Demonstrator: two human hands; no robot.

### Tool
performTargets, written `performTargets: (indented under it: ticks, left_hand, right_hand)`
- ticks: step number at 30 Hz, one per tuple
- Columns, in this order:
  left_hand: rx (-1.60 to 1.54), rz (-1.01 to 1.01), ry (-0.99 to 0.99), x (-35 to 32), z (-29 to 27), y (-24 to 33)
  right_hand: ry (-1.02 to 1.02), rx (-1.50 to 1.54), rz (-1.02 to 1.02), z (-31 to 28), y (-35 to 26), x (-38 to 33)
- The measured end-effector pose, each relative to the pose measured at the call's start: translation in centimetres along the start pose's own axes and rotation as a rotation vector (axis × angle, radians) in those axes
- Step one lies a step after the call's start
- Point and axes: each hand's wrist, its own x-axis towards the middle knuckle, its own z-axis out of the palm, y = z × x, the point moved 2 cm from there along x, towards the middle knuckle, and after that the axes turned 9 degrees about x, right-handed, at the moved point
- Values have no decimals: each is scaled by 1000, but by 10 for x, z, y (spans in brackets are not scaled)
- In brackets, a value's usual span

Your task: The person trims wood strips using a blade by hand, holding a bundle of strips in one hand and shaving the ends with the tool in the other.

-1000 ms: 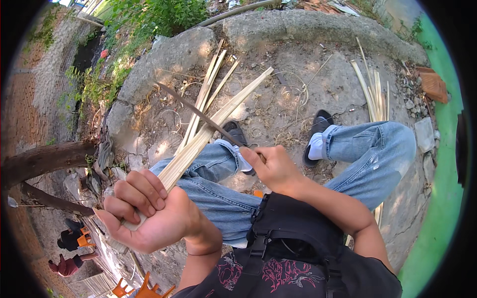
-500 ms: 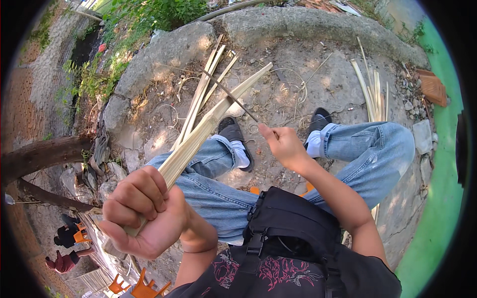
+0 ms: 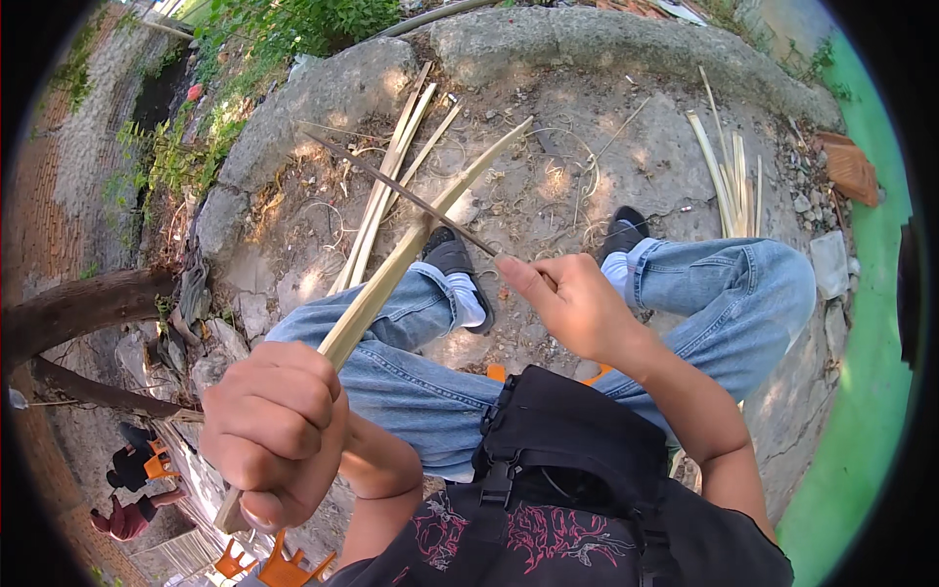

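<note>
My left hand (image 3: 279, 430) is closed round the lower part of a long pale strip of split wood, perhaps bamboo (image 3: 377, 293). The strip slants up and away to the right, and its short lower end sticks out below my fist. In my closed right hand (image 3: 572, 303) is a knife, its handle mostly hidden by the fingers. The long dark blade (image 3: 391, 183) crosses the strip at its upper half and points to the upper left. It appears to touch the strip there.
More pale strips (image 3: 386, 186) lie on the ground beyond my left foot, and another bundle (image 3: 738, 186) lies at the right. A low stone kerb (image 3: 626, 49) curves behind. Orange chairs (image 3: 284, 563) and two people (image 3: 127, 470) show at lower left. A green wall (image 3: 871, 323) stands right.
My left hand has rolled over, knuckles now upward, turning the strip narrower side up. The blade has swung to a flatter slant, and my right hand has come slightly nearer.
</note>
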Motion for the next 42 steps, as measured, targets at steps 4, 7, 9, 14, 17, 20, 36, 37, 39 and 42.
performTargets:
  ticks: [4,7,9,14,17,20,36,37,39,42]
  left_hand:
    - [-1,7,32,1,6,0]
    - [14,5,51,-1,5,-5]
    - [10,-4,47,-2,0,0]
    - [-34,0,-4,-1,-1,-3]
    - [-3,12,29,-3,0,-5]
    - [26,1,86,0,0,1]
    - [55,-104,344,-3,-14,-4]
    - [15,-146,460,-1,-9,-3]
    - [43,-129,535,2,-14,-3]
    - [137,-154,738,3,-18,-6]
  right_hand:
    - [86,3,16,-4,42,27]
    - [152,-71,139,-14,64,47]
    - [88,-17,72,1,33,19]
    - [87,25,60,-15,56,42]
    - [108,-112,181,-22,50,46]
    - [53,49,-22,-1,33,19]
    - [185,55,49,10,95,59]
    - [117,59,79,17,75,41]
    - [89,69,62,31,72,28]
    - [136,89,95,31,91,45]
